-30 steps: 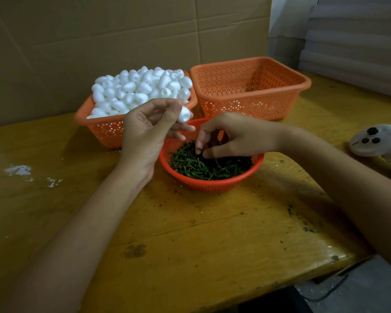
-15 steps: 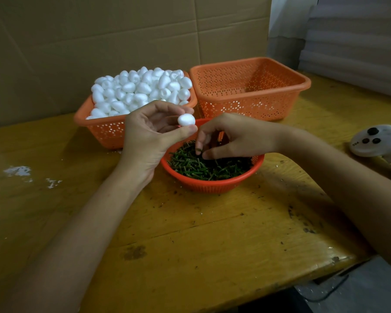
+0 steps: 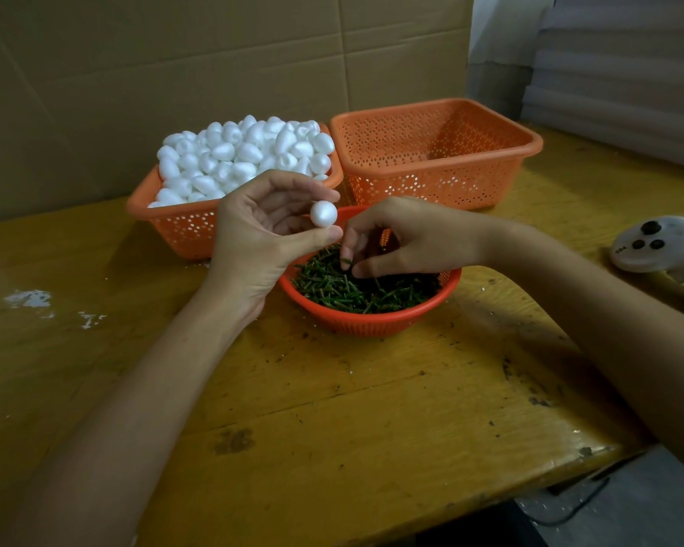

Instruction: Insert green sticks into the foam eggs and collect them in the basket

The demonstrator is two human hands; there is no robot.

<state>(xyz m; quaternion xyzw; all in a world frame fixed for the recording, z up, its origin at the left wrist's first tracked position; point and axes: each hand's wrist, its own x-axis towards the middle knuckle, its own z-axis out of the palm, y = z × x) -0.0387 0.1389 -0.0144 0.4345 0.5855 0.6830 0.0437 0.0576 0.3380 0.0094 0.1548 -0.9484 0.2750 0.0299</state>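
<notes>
Rolled the foam egg (image 3: 324, 212) out from behind the thumb since a second ago; now pinches it in the left grip (image 3: 261, 238), thumb beneath, fingertips above, over the rim of the round orange basket (image 3: 372, 323). Dips the right grip (image 3: 403, 238) into the green sticks (image 3: 372, 292) there, thumb and forefinger closed on one green stick (image 3: 346, 263). Sits on the tabletop (image 3: 332, 408), before the heaped egg basket (image 3: 182, 229) and the empty basket (image 3: 431, 183).

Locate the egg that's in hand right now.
Head view, centre: the egg is pinched in the left hand by the far-left rim of the stick bowl, just in front of the full egg basket.
</notes>
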